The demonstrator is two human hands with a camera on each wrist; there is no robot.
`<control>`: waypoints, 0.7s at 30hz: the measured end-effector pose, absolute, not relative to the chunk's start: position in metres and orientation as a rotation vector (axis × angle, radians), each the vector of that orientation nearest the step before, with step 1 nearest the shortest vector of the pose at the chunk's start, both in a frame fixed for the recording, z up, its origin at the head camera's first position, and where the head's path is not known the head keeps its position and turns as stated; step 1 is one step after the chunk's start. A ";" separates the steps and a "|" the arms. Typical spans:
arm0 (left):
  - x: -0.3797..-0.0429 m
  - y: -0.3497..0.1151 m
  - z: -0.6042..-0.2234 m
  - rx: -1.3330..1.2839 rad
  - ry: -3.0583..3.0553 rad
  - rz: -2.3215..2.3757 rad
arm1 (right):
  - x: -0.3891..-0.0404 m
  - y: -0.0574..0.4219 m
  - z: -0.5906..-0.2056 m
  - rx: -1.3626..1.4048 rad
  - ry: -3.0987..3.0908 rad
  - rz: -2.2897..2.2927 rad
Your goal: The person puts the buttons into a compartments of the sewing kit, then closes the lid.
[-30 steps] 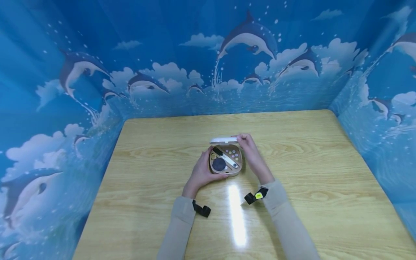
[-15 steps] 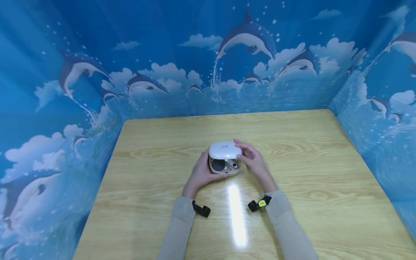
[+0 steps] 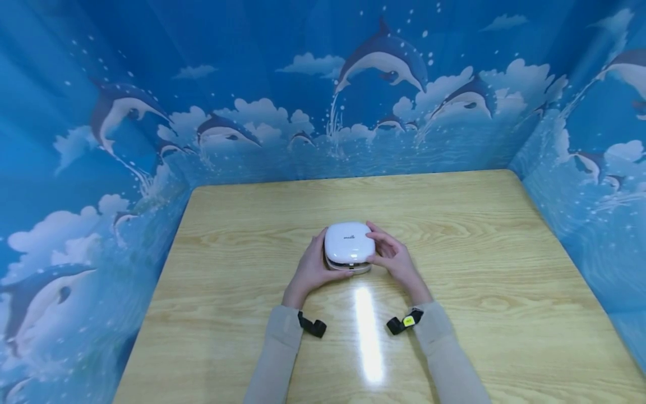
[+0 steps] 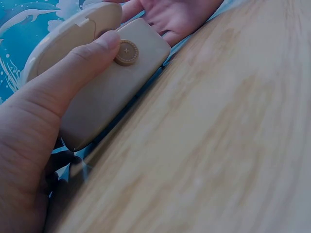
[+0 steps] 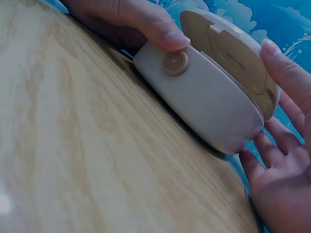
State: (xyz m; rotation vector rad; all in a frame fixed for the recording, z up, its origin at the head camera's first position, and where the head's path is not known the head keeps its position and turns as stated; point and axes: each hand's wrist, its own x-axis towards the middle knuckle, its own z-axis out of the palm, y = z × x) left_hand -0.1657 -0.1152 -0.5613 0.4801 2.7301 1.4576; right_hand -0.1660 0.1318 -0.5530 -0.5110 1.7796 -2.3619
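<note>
A small white hinged case (image 3: 360, 270) sits on the table, its glossy rounded lid (image 3: 349, 242) tipped nearly down over the base. A narrow gap runs along the front, and the contents are hidden. My left hand (image 3: 313, 269) grips the base from the left, thumb along the front beside a round tan button (image 5: 175, 63). On the other side my right hand (image 3: 398, 261) holds the lid's right edge, thumb at the front and fingers farther back. In the right wrist view, the lid's tan inner face (image 5: 233, 60) shows above the base.
The wood-grain table (image 3: 242, 235) carries a bright light reflection (image 3: 369, 336) in front of the case. Blue dolphin-print curtains (image 3: 282, 67) stand around its back and sides. Each wrist wears a small black camera, such as the left one (image 3: 314, 326).
The lid has swung from standing upright down toward the base, covering a dark round disc and a white stick-like tool. My right hand came forward with it; my left hand stayed put.
</note>
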 end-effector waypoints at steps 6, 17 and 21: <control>-0.164 -0.115 -0.562 0.451 2.733 1.450 | -0.163 0.131 -0.553 -0.526 1.797 -2.340; -0.163 -0.115 -0.561 0.401 2.735 1.415 | -0.165 0.129 -0.563 -0.586 1.983 -2.200; -0.162 -0.115 -0.561 0.389 2.726 1.420 | -0.165 0.127 -0.564 -0.588 2.018 -2.183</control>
